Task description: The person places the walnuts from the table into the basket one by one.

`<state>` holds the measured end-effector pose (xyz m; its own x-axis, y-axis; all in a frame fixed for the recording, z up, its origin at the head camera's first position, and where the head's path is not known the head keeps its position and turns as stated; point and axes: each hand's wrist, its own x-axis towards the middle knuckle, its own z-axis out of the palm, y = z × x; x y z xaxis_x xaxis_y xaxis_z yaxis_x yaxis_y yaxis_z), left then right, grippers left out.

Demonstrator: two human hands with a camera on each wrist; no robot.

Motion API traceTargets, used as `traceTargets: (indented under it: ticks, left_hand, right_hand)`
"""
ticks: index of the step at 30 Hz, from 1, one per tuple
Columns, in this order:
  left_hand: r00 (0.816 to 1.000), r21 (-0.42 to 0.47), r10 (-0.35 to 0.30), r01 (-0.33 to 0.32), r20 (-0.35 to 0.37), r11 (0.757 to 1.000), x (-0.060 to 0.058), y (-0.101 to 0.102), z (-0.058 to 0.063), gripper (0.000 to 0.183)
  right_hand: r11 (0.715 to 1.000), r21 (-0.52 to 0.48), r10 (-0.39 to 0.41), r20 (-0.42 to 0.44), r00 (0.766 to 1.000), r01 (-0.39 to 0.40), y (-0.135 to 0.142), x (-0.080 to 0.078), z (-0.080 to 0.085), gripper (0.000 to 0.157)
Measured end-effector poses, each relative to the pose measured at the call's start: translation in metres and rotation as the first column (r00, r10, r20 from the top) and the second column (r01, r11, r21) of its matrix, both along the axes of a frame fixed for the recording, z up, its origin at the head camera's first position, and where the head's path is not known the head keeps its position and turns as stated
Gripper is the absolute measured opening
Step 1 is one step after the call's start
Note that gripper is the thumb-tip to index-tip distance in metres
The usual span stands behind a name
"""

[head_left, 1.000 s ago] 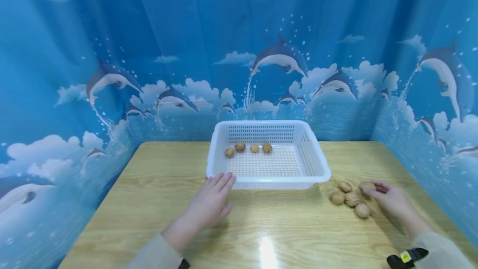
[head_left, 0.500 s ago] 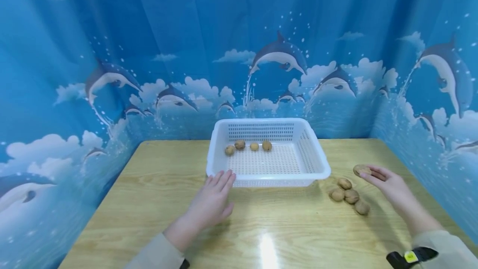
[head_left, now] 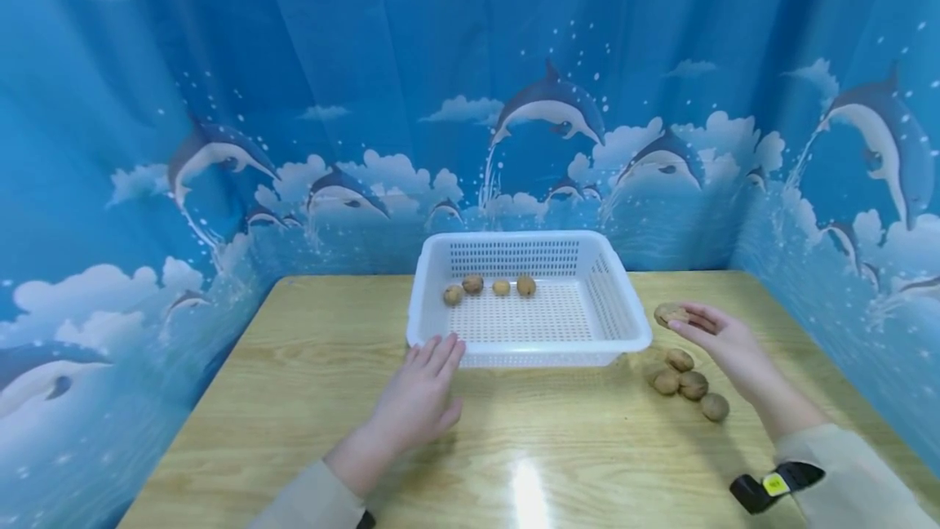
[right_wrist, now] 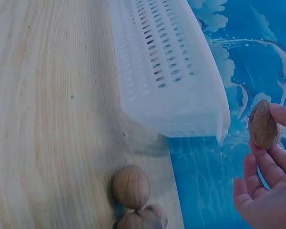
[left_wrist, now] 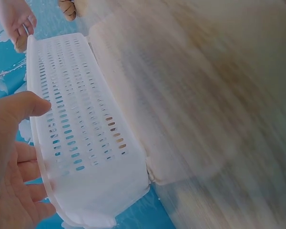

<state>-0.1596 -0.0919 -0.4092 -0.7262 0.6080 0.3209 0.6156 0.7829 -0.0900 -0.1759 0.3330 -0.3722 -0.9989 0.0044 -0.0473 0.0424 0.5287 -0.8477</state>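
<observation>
Between thumb and fingertips, my right hand (head_left: pixel 723 345) pinches a walnut (head_left: pixel 668 314), held above the table just right of the white plastic basket (head_left: pixel 551 347). The right wrist view shows this walnut (right_wrist: pixel 264 125) side-on, the other fingers spread loosely below it. My left hand (head_left: pixel 414 390) rests with extended fingers on the basket's near rim, toward its left corner. In the left wrist view, the left thumb (left_wrist: pixel 35 104) lies by the slotted outer wall. Several walnuts (head_left: pixel 473 284) sit along the left and back of the basket floor.
A loose cluster of several walnuts (head_left: pixel 693 385) lies on the wooden table (head_left: pixel 294 382), in front of the right hand and right of the basket. A blue dolphin-print curtain (head_left: pixel 367 104) stands close behind the table and along its sides.
My right hand has lifted a walnut from the cluster and carried it up and left toward the basket. The left hand stays on the rim.
</observation>
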Motion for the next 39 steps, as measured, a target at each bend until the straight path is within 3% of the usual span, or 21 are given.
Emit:
traceTargets:
  ticks: [9, 23, 39]
  left_hand:
    - [1.000, 0.010, -0.005, 0.005, -0.021, 1.000, -0.001, 0.001, -0.001, 0.078]
    - [1.000, 0.003, 0.009, -0.009, 0.018, 1.000, -0.001, 0.001, -0.001, 0.079]
    - [1.000, 0.022, 0.002, -0.002, -0.004, 1.000, -0.001, 0.003, -0.001, 0.079]
  right_hand:
    - [0.999, 0.001, 0.038, 0.001, 0.999, -0.038, -0.025, -0.015, 0.013, 0.082]
    - [0.994, -0.037, 0.103, 0.026, 0.994, -0.102, -0.067, -0.060, 0.042, 0.086]
    - [0.985, -0.133, 0.119, 0.045, 0.992, -0.112, -0.085, -0.105, 0.050, 0.078]
